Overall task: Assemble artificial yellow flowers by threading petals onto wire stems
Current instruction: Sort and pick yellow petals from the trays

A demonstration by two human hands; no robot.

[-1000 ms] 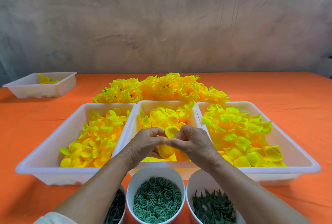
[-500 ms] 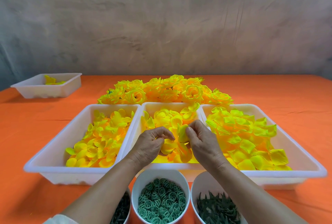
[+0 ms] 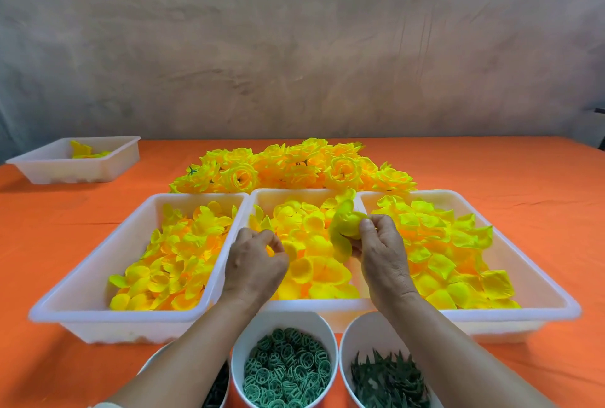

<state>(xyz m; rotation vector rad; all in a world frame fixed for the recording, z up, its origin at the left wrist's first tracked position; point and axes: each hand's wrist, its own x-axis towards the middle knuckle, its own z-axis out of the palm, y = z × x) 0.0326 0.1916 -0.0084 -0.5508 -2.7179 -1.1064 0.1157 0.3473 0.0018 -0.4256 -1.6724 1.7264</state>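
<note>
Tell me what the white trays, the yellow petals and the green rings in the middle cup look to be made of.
White trays: plastic, smooth, slightly translucent walls with moulded rims. Yellow petals: thin matte fabric, probably; the petal piece that the right hand pinches bends softly. Green rings: likely moulded plastic, stiff openwork discs.

surface: plain orange cloth
trays: milky white
left-tray petals: yellow shading to orange
middle-tray petals: yellow blending into orange
right-tray petals: lime-tinged yellow over orange
held petal: greenish yellow
finished flowers: bright yellow, dark green specks
cups: white
rings: pale green, lattice pattern
leaves: dark green
left-cup pieces: very dark green, almost black
wall: mottled grey-brown, streaked
</note>
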